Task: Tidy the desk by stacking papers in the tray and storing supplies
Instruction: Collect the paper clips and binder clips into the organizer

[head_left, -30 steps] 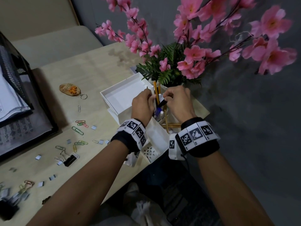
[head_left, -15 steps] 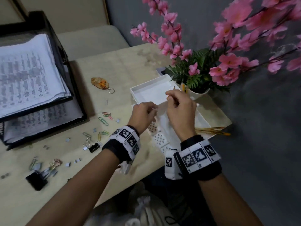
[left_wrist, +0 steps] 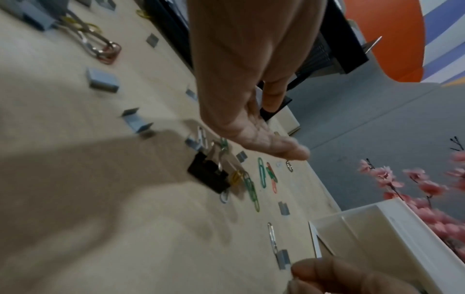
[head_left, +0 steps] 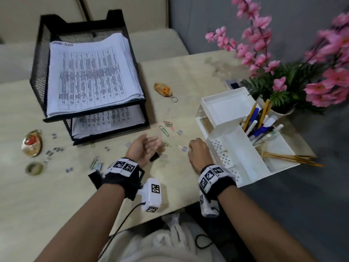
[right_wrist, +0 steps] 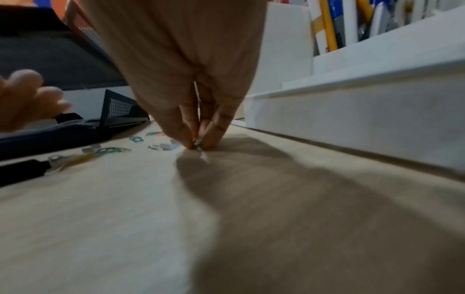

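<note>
My left hand [head_left: 149,143] hovers open and palm up over the desk [head_left: 175,178], above a black binder clip [left_wrist: 208,176] and coloured paper clips [head_left: 166,128]. In the right wrist view my right hand [right_wrist: 197,144] has its fingertips down on the desk and pinches a small shiny metal piece; I cannot tell if it is a clip or a staple strip. A staple strip [head_left: 184,148] and a silver clip [left_wrist: 271,235] lie just left of those fingers. The black mesh tray [head_left: 40,72] holds stacked papers [head_left: 90,72]. The white organizer [head_left: 245,140] with pens [head_left: 255,120] stands right of my right hand.
Staple strips [head_left: 69,169], more clips and another binder clip [head_left: 94,178] are scattered over the left desk. Two keychains [head_left: 163,89] [head_left: 32,145] and a tape roll [head_left: 34,168] lie there too. A pink flower pot [head_left: 283,110] stands behind the organizer. Pencils [head_left: 290,158] overhang its right edge.
Both hands left the pens in the organizer and came down left onto the desk. The left hand opened palm up; the right hand's fingertips closed on a small metal piece.
</note>
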`<state>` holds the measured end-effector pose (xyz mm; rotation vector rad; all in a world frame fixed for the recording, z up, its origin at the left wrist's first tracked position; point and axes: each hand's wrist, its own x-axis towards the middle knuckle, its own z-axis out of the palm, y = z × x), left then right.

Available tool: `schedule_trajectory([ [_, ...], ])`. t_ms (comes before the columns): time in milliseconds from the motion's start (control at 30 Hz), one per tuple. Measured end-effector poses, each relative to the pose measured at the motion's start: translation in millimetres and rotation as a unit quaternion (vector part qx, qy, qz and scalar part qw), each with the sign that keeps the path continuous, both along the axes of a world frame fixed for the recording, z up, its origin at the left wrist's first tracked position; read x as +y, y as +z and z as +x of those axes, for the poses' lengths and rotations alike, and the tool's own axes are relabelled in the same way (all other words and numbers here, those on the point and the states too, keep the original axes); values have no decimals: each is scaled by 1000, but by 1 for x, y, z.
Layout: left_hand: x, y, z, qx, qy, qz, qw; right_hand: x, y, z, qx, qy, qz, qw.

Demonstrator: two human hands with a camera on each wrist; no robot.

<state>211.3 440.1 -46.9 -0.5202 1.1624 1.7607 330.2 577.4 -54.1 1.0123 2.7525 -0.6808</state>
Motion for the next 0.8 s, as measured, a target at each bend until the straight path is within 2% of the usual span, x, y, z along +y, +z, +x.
schedule_trajectory([
  [100, 0, -4, 5, -38, -9, 14, 999, -3, 8, -3, 30, -48, -27, 998],
  [167, 4, -5, 10, -56, -23, 19, 998, -13, 24, -5, 101, -71, -84, 989],
  [267, 12, -4, 19, -72, -48, 23, 996, -31, 49, -12, 173, -37, -217, 960],
  [300, 15, -3, 20, -78, -52, 21, 995, -32, 53, -15, 186, -30, -235, 954],
  [400, 18, -5, 17, -86, -51, 2, 995, -17, 46, -23, 219, -82, -184, 955],
  [467, 14, -9, 13, -82, -64, 0, 995, -7, 33, -23, 168, -108, -155, 968],
  [533, 8, -11, 9, -82, -73, 1, 994, -6, 21, -20, 64, -72, -119, 988],
  [600, 4, -11, 7, -84, -67, -7, 994, -12, 12, -16, -2, -19, -75, 997],
  [700, 1, -13, 6, -74, -48, -30, 996, -14, 8, -13, -19, -8, -48, 999],
  [800, 2, -17, 7, -78, -43, -40, 995, -10, 8, -11, 14, -61, -72, 995],
])
